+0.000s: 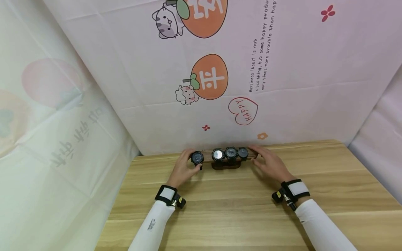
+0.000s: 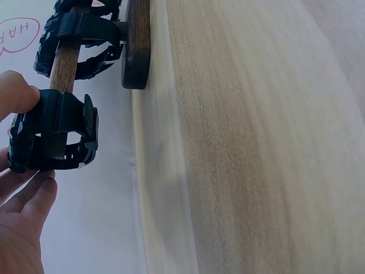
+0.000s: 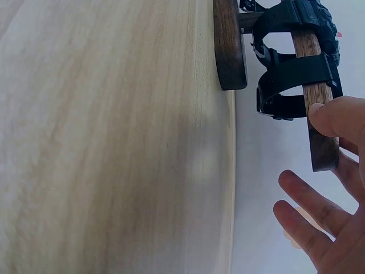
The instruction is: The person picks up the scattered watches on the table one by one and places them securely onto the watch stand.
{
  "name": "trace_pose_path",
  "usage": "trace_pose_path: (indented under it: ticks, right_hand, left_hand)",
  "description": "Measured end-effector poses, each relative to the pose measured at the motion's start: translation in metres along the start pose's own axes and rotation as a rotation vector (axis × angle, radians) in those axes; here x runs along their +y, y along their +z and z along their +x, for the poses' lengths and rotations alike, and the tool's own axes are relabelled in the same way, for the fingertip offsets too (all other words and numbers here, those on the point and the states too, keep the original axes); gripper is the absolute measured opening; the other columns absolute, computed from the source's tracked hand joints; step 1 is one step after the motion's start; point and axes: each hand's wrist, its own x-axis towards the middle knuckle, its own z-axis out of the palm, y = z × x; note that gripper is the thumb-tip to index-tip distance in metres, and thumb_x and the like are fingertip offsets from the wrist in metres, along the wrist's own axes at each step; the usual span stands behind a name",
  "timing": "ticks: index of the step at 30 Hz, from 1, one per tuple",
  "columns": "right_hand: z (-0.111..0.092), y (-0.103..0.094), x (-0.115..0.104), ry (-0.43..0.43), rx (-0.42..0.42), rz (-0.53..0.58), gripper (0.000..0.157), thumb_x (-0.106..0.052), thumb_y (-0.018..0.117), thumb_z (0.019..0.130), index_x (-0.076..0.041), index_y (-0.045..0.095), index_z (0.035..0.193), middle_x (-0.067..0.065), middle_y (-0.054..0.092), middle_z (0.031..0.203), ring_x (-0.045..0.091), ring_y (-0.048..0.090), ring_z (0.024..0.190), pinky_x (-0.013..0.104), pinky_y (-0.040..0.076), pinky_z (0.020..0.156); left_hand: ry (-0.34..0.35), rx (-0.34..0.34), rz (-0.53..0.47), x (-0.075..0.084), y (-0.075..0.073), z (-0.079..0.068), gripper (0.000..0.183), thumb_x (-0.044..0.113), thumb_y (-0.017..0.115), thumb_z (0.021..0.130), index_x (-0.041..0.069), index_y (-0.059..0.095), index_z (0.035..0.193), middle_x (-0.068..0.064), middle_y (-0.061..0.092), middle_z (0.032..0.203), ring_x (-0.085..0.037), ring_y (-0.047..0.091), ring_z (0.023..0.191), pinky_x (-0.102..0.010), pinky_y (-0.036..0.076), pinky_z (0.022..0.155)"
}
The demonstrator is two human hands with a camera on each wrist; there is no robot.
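A dark wooden watch stand [image 1: 207, 156] stands at the table's back edge, its horizontal bar carrying several black watches. My left hand [image 1: 183, 170] grips the leftmost watch [image 1: 197, 158], which is looped round the bar's left end. In the left wrist view, the thumb presses that watch's strap [image 2: 54, 111], with fingers at its far side. My right hand [image 1: 272, 165] pinches the bar's right end [image 3: 323, 149] between thumb and index finger, while its other fingers spread apart. Near the right hand sit a dark watch [image 1: 243, 152], a grey-faced watch [image 1: 231, 152] and a bright-faced watch [image 1: 218, 154].
The stand's oval base [image 1: 226, 166] rests on the wooden table [image 1: 226, 209]. Right behind it hangs a white printed cloth [image 1: 292, 115]; another cloth [image 1: 94, 150] closes off the left side.
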Motion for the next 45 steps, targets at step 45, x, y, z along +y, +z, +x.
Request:
trace_pose_path:
  ticks: [45]
  right_hand:
    - [0.0,0.001,-0.002,-0.006,0.009,-0.006,0.062,-0.02,0.07,0.089,-0.02,0.045,0.146,0.014,0.046,0.146,0.033,0.044,0.127,0.059,0.042,0.1]
  left_hand:
    - [-0.029,-0.03,0.052,0.009,0.018,0.009,0.068,0.041,0.07,0.085,0.016,0.044,0.143,-0.004,0.047,0.141,-0.021,0.044,0.128,-0.043,0.04,0.107]
